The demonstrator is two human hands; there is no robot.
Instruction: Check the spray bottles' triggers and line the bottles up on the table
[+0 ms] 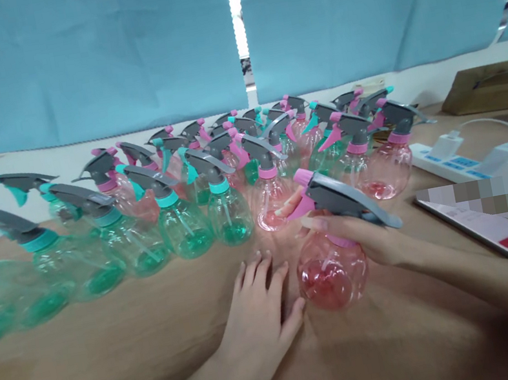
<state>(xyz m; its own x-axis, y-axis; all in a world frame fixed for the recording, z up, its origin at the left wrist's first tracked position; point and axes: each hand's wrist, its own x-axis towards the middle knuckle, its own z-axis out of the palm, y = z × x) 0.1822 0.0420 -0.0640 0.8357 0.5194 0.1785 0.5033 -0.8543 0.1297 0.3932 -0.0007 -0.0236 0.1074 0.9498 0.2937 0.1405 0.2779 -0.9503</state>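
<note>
My right hand point(339, 227) grips a pink spray bottle point(332, 274) around its neck, just under the grey and pink trigger head. The bottle is tilted, and its round, see-through body faces me. To its left, my left hand point(261, 313) lies on the wooden table point(155, 351) with fingers spread, holding nothing. Its thumb is close to the bottle's body; whether they touch I cannot tell. Straight behind the hands stand a clear pink spray bottle point(271, 197) and a green spray bottle point(230, 214) with a turquoise collar.
Several more green and pink spray bottles point(186, 225) stand in rows across the table's back and left. At right are a white power strip point(445, 159) with plugged-in chargers, a phone point(497, 229) and a brown cardboard box point(492, 89). A blue curtain point(113, 57) hangs behind.
</note>
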